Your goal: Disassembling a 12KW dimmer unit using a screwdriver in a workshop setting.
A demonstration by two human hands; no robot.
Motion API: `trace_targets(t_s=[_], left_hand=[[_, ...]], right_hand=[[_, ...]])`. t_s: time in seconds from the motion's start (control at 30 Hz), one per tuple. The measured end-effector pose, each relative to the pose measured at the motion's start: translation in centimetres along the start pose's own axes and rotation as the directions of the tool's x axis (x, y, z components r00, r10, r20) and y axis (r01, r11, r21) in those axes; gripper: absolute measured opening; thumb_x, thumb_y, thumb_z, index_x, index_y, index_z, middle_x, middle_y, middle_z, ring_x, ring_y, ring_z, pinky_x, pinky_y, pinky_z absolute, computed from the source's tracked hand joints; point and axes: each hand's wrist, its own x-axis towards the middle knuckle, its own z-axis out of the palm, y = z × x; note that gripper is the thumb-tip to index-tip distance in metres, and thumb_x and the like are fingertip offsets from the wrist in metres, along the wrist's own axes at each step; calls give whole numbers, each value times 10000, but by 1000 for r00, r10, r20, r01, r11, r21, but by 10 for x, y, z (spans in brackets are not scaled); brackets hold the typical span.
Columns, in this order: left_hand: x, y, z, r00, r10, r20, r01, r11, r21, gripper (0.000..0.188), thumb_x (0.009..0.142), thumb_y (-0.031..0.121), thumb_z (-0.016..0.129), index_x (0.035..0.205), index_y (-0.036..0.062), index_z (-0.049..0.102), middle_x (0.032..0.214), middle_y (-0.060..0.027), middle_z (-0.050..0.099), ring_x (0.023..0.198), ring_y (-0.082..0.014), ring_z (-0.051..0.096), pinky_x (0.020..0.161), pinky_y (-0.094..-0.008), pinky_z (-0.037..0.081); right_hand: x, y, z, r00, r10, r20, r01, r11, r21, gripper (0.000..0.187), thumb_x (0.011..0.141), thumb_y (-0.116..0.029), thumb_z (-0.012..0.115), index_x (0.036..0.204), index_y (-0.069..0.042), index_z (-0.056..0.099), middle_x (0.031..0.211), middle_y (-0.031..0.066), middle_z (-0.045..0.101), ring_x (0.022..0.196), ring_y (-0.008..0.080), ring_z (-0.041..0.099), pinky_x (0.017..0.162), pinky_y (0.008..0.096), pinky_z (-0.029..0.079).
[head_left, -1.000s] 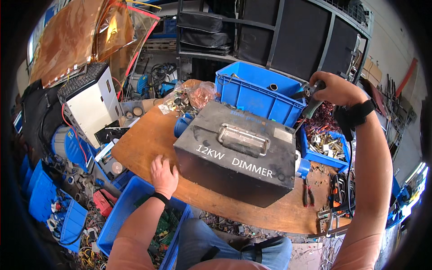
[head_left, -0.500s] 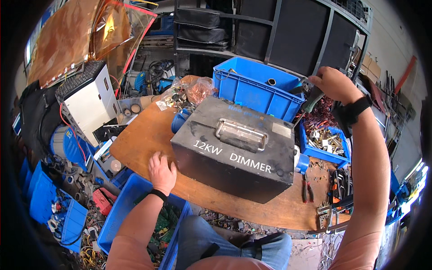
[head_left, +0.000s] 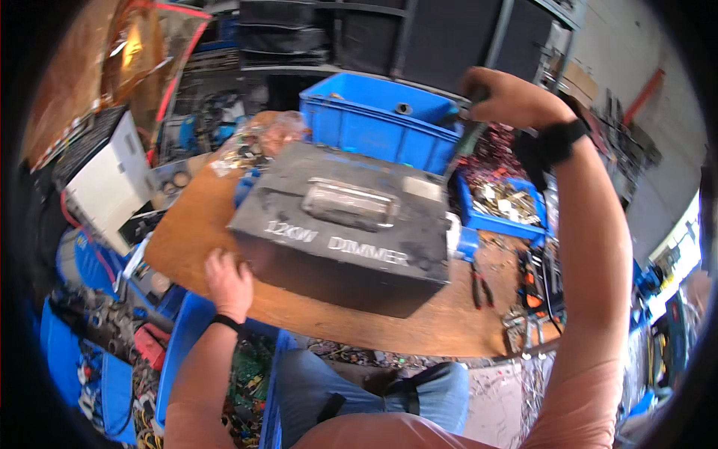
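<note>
A black metal box [head_left: 321, 280] with a folding handle [head_left: 351, 200] on top and white lettering on its front stands on the wooden table. My right hand [head_left: 516, 101] is raised beyond its far right corner, closed round the grey-green handle of a screwdriver [head_left: 468, 138]. The tool slants down towards the box's right side; its tip cannot be made out. My left hand [head_left: 229, 283] lies on the tabletop by the box's near left corner, fingers stretched out, holding nothing.
Behind the box stands a large blue crate [head_left: 381, 135]. A blue tray of metal parts [head_left: 505, 203], pliers [head_left: 481, 288] and other hand tools [head_left: 535, 280] lie to the right. Below the table's left edge sits a blue basket of circuit boards [head_left: 250, 374].
The whole view has shifted, so box and table sit further left and higher. My right hand stays on the screwdriver, and my left hand stays on the table.
</note>
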Motion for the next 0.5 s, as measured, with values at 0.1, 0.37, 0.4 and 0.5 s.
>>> trace_targets(t_s=[0.1, 0.37, 0.4, 0.5], left_hand=[[-2, -4, 2, 1000, -13, -2, 13, 1000, -20, 380, 783, 133, 640, 1104, -43, 540, 1246, -214, 467, 1158, -399, 426, 999, -471, 346], [-1, 5, 0, 1000, -15, 22, 16, 999, -32, 382, 780, 131, 645, 1113, -22, 538, 1256, -189, 458, 1155, -384, 425, 985, -470, 347], [-1, 5, 0, 1000, -13, 23, 13, 999, -32, 382, 780, 131, 645, 1113, -22, 538, 1256, -189, 458, 1155, -384, 425, 985, -470, 347], [0, 7, 0, 1000, -4, 19, 5, 999, -37, 386, 782, 132, 643, 1120, -23, 537, 1256, -195, 456, 1158, -386, 424, 988, -470, 345]], right_hand=[[0, -14, 1, 995, 70, -74, -88, 958, -273, 586, 799, -461, 672, 1099, 36, 596, 989, 214, 657, 917, 325, 640, 810, 380, 490], [-7, -4, -2, 999, -34, -20, 30, 989, -142, 392, 820, -293, 647, 1062, 14, 626, 975, 186, 665, 906, 301, 646, 776, 381, 496], [-8, -5, 3, 995, 34, -97, -48, 988, -144, 375, 816, -274, 646, 1063, 7, 624, 1003, 182, 662, 924, 298, 647, 766, 385, 498], [6, -7, 2, 970, 225, -97, -245, 889, -386, 439, 786, -275, 674, 1124, -5, 599, 1036, 177, 658, 919, 281, 653, 737, 382, 502]])
